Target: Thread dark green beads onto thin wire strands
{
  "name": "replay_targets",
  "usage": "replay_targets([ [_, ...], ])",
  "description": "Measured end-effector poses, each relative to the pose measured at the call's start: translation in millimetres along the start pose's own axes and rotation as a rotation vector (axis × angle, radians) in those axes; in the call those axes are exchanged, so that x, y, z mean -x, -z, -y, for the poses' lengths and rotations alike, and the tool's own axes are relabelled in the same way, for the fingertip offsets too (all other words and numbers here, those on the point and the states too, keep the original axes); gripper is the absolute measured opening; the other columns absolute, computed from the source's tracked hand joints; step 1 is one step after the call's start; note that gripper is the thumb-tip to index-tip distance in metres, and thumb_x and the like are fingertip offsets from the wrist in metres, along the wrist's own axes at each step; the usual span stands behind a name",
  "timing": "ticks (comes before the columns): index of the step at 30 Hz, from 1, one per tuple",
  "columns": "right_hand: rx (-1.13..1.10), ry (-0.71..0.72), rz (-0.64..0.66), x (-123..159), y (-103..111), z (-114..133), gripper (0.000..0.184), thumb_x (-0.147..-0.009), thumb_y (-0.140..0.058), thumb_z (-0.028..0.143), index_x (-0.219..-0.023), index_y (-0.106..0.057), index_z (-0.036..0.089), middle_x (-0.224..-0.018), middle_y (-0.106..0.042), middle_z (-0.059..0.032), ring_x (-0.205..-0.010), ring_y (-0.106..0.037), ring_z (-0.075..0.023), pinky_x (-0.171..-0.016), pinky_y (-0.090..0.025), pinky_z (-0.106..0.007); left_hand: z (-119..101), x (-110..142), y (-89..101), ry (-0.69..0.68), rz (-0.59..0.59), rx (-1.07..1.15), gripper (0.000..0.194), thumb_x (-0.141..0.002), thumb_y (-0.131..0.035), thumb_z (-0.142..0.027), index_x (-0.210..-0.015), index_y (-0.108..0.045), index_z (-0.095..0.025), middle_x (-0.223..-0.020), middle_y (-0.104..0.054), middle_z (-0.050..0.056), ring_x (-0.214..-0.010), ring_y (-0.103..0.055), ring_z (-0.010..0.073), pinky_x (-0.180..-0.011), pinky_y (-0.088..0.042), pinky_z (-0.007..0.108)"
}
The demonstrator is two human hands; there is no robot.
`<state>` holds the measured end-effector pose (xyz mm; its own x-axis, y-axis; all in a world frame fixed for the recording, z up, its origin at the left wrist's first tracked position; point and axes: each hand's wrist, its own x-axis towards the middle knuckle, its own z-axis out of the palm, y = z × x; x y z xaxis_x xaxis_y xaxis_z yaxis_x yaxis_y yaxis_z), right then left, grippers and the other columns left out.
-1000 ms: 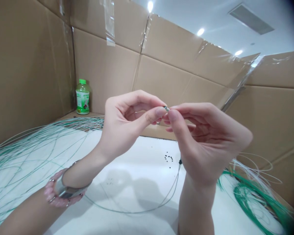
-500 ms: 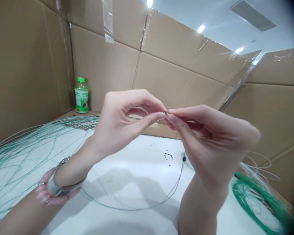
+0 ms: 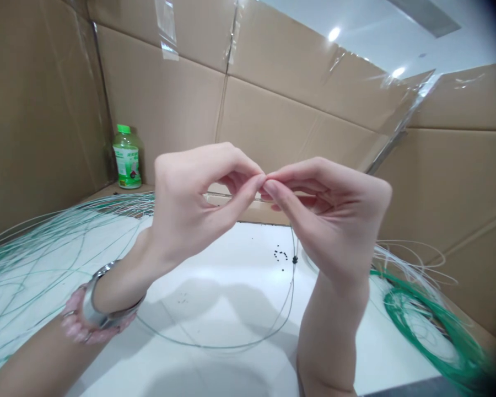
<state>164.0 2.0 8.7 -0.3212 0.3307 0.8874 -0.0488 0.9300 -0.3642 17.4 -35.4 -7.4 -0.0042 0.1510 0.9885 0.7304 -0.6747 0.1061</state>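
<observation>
Overall, brown cardboard [image 3: 293, 110] walls take up most of the view, with strips of clear tape [image 3: 166, 27]; the far right darkens into blur. Below lies a white table [image 3: 240, 253], cut off at the bottom.

The left hand [image 3: 194, 204] and right hand [image 3: 334, 215] meet above it, thumb and forefinger tips together on each, the two pinches touching. Whatever may be between the tips is hidden, so what they hold cannot be told.

Loose green and white strands [image 3: 28, 264] spread over the table's left side, running out of view; a green coil [image 3: 397, 320] lies at the right, its outer end blurred.

Upright in the back left corner is a green bottle [image 3: 129, 182] with a bright green cap. Its white-and-green label [image 3: 126, 160] has print too blurred to read, a dark reddish spot and a yellowish patch near the bottom.

A silver bangle [image 3: 91, 300] and pink beads [image 3: 76, 325] ring the left wrist.

Nearest the right hand, a thin greenish wire [image 3: 215, 347] curves over the table, rising behind that hand, where it is lost. On it, just beside the right palm, sits a small black lump [image 3: 295, 259], its shape unclear. Left of that lie tiny black bits [image 3: 280, 255].
</observation>
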Motion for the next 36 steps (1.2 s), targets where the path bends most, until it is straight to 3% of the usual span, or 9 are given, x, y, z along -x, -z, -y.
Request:
replay_targets([
  [3, 0.097, -0.091, 0.084, -0.1, 9.1, -1.4, 0.010, -0.078, -0.063, 0.011, -0.076, -0.064, 0.020, -0.069, -0.067, 0.0025, -0.064, -0.066, -0.0116, -0.056, -0.059, -0.022, 1.8, 1.1, -1.4, -0.008, -0.009, -0.021, 0.009, -0.073, -0.067, -0.007, -0.071, -0.063, -0.015, -0.063, -0.062, -0.004, -0.055, -0.053, 0.0062, -0.052, -0.047, 0.018],
  [7, 0.214, -0.213, 0.330, -0.3, 26.8, -5.2, 0.008, -0.073, -0.068, 0.013, -0.073, -0.066, 0.021, -0.068, -0.068, 0.0023, -0.061, -0.065, -0.0128, -0.056, -0.058, -0.024, 3.1, 2.3, -3.3, 0.074, -0.009, 0.033, 0.007, -0.077, -0.064, -0.011, -0.074, -0.063, -0.017, -0.066, -0.063, -0.003, -0.058, -0.055, 0.0068, -0.053, -0.049, 0.018],
  [11, 0.123, -0.128, 0.152, -1.7, 26.3, -4.3, 0.008, -0.075, -0.069, 0.013, -0.081, -0.068, 0.019, -0.076, -0.071, 0.0013, -0.072, -0.068, -0.0118, -0.060, -0.057, -0.019, 4.5, 3.6, -6.7, 0.122, 0.008, 0.088, 0.006, -0.078, -0.065, -0.014, -0.074, -0.065, -0.017, -0.066, -0.064, -0.003, -0.057, -0.057, 0.0074, -0.053, -0.051, 0.018],
  [13, 0.061, -0.089, 0.123, -2.7, 21.2, -3.7, 0.007, -0.076, -0.068, 0.012, -0.079, -0.068, 0.018, -0.073, -0.070, 0.0021, -0.072, -0.068, -0.0107, -0.060, -0.056, -0.017, 5.8, 4.3, -9.0, 0.139, 0.028, 0.117, 0.006, -0.079, -0.065, -0.015, -0.074, -0.065, -0.018, -0.066, -0.065, -0.003, -0.058, -0.058, 0.0075, -0.055, -0.052, 0.018],
  [18, 0.046, -0.098, 0.119, -3.4, 15.7, -5.2, 0.010, -0.080, -0.064, 0.012, -0.072, -0.065, 0.019, -0.067, -0.067, 0.0031, -0.065, -0.064, -0.0097, -0.057, -0.055, -0.018, 8.1, 5.2, -15.0, 0.135, 0.020, 0.240, 0.008, -0.076, -0.069, -0.011, -0.074, -0.068, -0.019, -0.062, -0.066, -0.004, -0.055, -0.059, 0.0057, -0.050, -0.050, 0.014],
  [22, 0.066, -0.110, 0.146, -2.2, 16.5, -3.7, 0.013, -0.085, -0.061, 0.023, -0.073, -0.061, 0.020, -0.069, -0.064, 0.0040, -0.066, -0.062, -0.0098, -0.056, -0.054, -0.020, 10.8, 4.5, -16.4, 0.261, 0.057, 0.429, 0.008, -0.076, -0.070, -0.013, -0.072, -0.070, -0.019, -0.061, -0.066, -0.003, -0.051, -0.060, 0.0050, -0.046, -0.049, 0.014],
  [27, 0.042, -0.097, 0.176, -2.5, 14.9, 0.8, 0.015, -0.088, -0.057, 0.023, -0.073, -0.056, 0.021, -0.069, -0.061, 0.0047, -0.068, -0.060, -0.0100, -0.057, -0.055, -0.020, 19.5, 3.7, -15.5, 0.289, 0.111, 0.612, 0.004, -0.077, -0.071, -0.017, -0.073, -0.070, -0.018, -0.060, -0.066, -0.003, -0.049, -0.059, 0.0054, -0.042, -0.048, 0.016],
  [36, 0.177, -0.155, 0.255, -3.4, 23.1, 9.0, 0.013, -0.086, -0.053, 0.023, -0.077, -0.057, 0.030, -0.079, -0.067, 0.0006, -0.076, -0.064, -0.0181, -0.068, -0.059, -0.032, 11.5, 8.4, -22.1, 0.190, -0.051, 0.458, 0.006, -0.079, -0.069, -0.013, -0.075, -0.071, -0.016, -0.055, -0.062, -0.006, -0.051, -0.055, 0.0032, -0.040, -0.042, 0.018],
])
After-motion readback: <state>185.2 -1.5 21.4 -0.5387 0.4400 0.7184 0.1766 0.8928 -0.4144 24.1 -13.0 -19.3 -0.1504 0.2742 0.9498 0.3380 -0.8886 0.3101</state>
